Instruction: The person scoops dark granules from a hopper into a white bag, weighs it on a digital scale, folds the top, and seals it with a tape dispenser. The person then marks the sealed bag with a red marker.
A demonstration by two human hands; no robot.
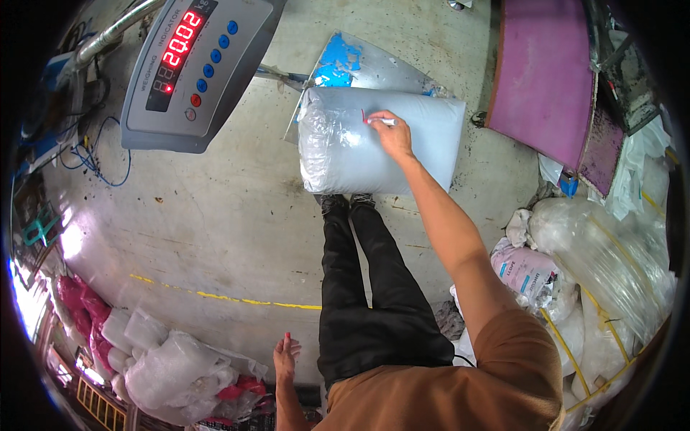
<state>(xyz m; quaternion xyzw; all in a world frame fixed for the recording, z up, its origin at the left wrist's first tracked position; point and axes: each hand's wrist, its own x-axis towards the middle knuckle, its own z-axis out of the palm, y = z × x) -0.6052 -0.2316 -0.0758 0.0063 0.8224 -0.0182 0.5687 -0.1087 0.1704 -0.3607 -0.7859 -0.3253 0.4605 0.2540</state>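
Observation:
A large, plump white plastic sack (381, 147) lies on a metal scale platform (388, 61) with worn blue patches, just in front of my feet. My right hand (395, 136) is closed around a white marker (381, 121), its tip at the sack's upper face. A short red stroke (364, 115) shows on the plastic there. Down by my left side, my left hand (285, 355) pinches a small red piece (287, 335) that looks like the marker's cap. It is away from the sack.
A weighing indicator (198, 72) with a lit red display stands at upper left, blue cable (108, 176) beneath it. On the right are a purple panel (539, 86) and bulky clear plastic bags (604, 237). Wrapped bundles (172, 373) lie lower left, near a yellow floor line (237, 299).

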